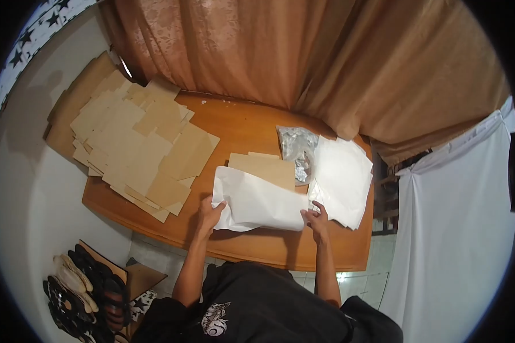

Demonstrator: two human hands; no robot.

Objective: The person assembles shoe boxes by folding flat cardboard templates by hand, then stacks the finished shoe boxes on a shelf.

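Observation:
A white sheet of paper is held between my two hands over the front part of the wooden table. My left hand grips its left edge, thumb on top. At the right edge, my right hand pinches the paper, with the index finger lifted. The sheet bends and creases slightly along its length. Behind it, and partly covered by it, lies a flat brown cardboard piece. A stack of white sheets lies just to the right of my right hand.
A spread pile of flat brown cardboard pieces covers the table's left side. A clear plastic bag with silvery contents lies beside the white stack. Brown curtains hang behind the wooden table. Shoes sit at lower left.

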